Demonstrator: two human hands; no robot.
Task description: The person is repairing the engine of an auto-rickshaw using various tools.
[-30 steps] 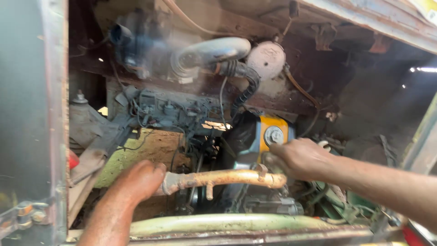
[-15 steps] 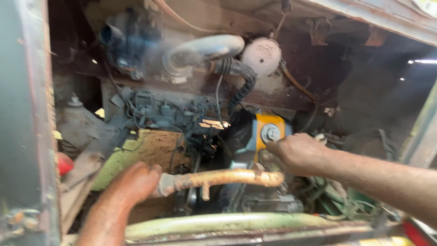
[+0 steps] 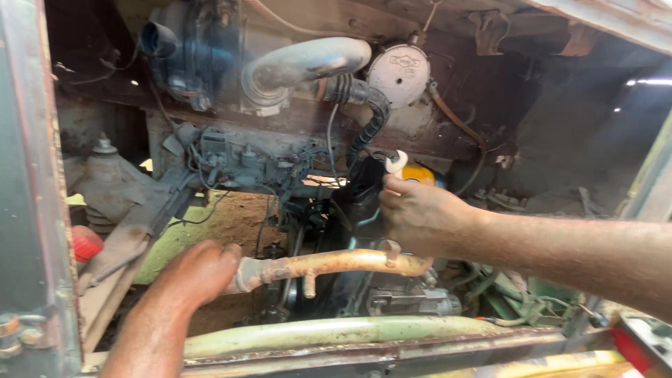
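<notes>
Rusty orange pipe [image 3: 336, 264], slightly curved, small stub underneath, low in engine bay w/ long axis running left-right. Left hand [image 3: 199, 273] wraps its left end; right hand [image 3: 420, 213] fisted round white tool [image 3: 396, 162].

Access is through the opening between the left body panel [image 3: 28, 189] and the right frame edge [image 3: 647, 182]. The rusty pipe [image 3: 336, 264] crosses mid-opening. Black corrugated hose [image 3: 367, 119] and wiring crowd the centre. Open room lies right, in the dark cavity [image 3: 560, 140].
</notes>
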